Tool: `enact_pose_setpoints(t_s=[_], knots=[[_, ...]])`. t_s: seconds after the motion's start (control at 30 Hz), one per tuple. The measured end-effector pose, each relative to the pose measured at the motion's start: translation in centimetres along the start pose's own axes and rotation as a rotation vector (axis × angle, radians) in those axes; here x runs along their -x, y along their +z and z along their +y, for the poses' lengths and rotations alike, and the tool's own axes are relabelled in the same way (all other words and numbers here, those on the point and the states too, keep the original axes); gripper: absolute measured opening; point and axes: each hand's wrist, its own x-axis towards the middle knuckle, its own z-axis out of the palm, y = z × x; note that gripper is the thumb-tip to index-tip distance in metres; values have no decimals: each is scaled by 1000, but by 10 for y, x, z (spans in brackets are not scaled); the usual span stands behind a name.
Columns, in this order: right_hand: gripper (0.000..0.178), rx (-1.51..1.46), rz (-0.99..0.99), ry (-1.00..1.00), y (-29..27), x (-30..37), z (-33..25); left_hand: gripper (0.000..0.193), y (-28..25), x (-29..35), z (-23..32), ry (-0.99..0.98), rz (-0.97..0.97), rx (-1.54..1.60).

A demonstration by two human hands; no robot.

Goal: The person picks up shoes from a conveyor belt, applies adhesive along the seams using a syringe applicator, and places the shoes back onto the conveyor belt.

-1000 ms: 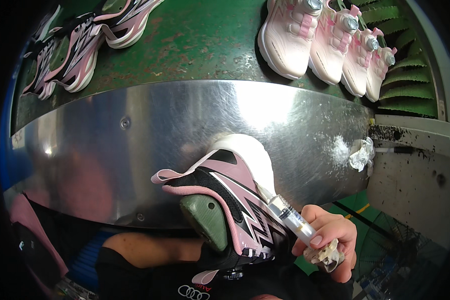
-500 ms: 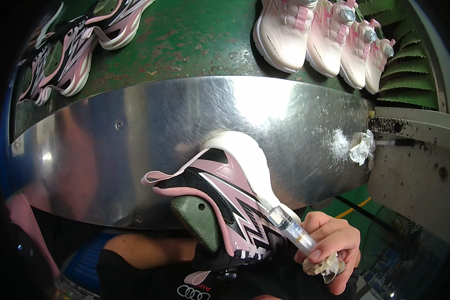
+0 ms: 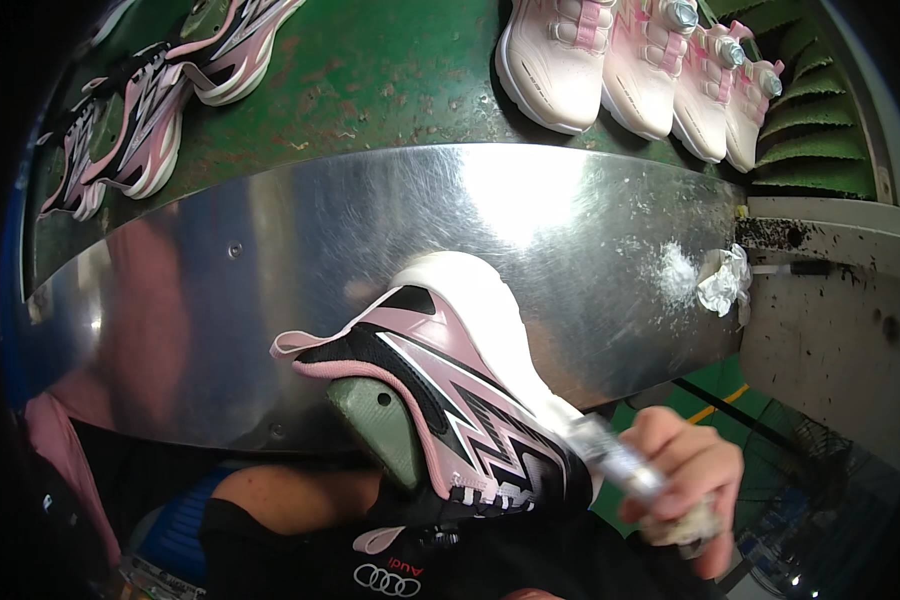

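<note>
Somewhere left of centre the left hand was hidden, so I couldn't tell its grip. Toward six o'clock sat the pink-and-black shoe [image 3: 470,385], heel pointing to eleven. At four, the right hand [image 3: 688,475] curled round a blurred syringe [image 3: 620,462], its tip beside the white sole [image 3: 500,325]; a steady tip and even pressure would probably suit that seam. The black shirt [image 3: 560,560] at six bore linked rings and red lettering; the pale pink shoes [image 3: 555,85] at one carried tiny, unreadable print.
</note>
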Motion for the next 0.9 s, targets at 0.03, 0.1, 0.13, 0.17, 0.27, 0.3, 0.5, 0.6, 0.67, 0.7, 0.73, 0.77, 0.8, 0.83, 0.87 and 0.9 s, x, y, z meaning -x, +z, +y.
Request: enact_pose_setpoints(t_s=[0.03, 0.1, 0.13, 0.17, 0.27, 0.3, 0.5, 0.6, 0.67, 0.7, 0.73, 0.77, 0.8, 0.83, 0.87, 0.9], knots=[[53, -5, 130, -47, 3, -1, -8, 37, 1, 2, -1, 11, 7, -5], [53, -14, 389, -135, 9, 6, -22, 37, 1, 3, -2, 33, 2, -39], [53, -28, 515, -173, 4, 15, -26, 37, 3, 3, -4, 53, -5, -65], [56, -25, 422, -210, -12, 21, -24, 37, 3, 6, -9, 88, 5, -101], [66, 347, 605, -237, -27, 31, -4, 38, 7, 3, -18, 240, -33, -93], [68, 402, 628, -201, -35, 38, 2, 42, 16, 8, -9, 272, -122, 150], [70, 462, 647, -7, -53, 57, 43, 61, 41, 72, 6, 477, 11, 454], [58, 812, 460, -26, -60, 53, 50, 70, 44, 110, 10, 607, 212, 428], [54, 938, 433, -51, -56, 47, 49, 68, 39, 119, 17, 732, 332, 222], [54, 1000, 409, -81, -55, 45, 50, 65, 37, 122, 19, 761, 370, 166], [55, 1065, 385, -109, -54, 42, 51, 63, 35, 123, 22, 789, 405, 110], [54, 1060, 402, -119, -52, 40, 50, 61, 32, 123, 25, 813, 424, 86], [54, 1053, 408, -130, -52, 40, 50, 59, 32, 122, 31, 837, 441, 64], [53, 1058, 398, -130, -52, 41, 50, 57, 31, 119, 43, 879, 464, 23], [53, 1070, 390, -127, -53, 41, 48, 55, 24, 118, 57, 907, 503, -32], [52, 1075, 400, -114, -53, 42, 46, 53, 20, 113, 78, 932, 463, -68]])
